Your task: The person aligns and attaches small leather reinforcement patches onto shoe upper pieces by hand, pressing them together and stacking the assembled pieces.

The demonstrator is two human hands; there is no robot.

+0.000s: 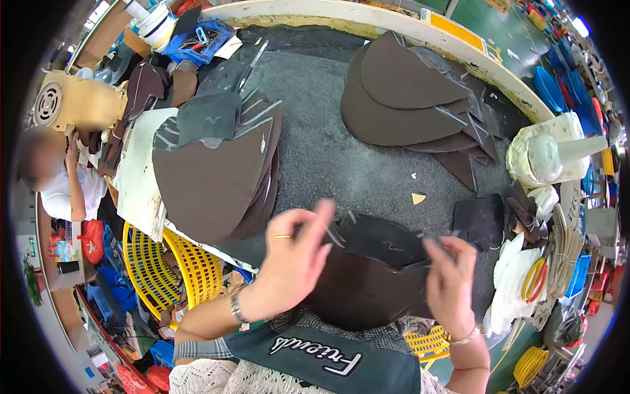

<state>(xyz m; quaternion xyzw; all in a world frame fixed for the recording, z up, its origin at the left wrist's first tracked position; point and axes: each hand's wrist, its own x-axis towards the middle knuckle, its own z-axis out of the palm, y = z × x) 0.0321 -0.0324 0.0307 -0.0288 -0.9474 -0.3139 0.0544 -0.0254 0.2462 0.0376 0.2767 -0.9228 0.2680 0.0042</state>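
Panel (367, 292) between left hand (292, 262), right hand (453, 279), fingers half-bent (blurred, grip unclear); brown stack (203, 184), yellow basket (202, 276) leftward.

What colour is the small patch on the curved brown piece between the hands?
The small patch is black, as seen best in the head view.

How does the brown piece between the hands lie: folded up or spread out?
Spread out: the brown piece shows a broad, rounded face, with the black patch across its far end. Its underside is hidden.
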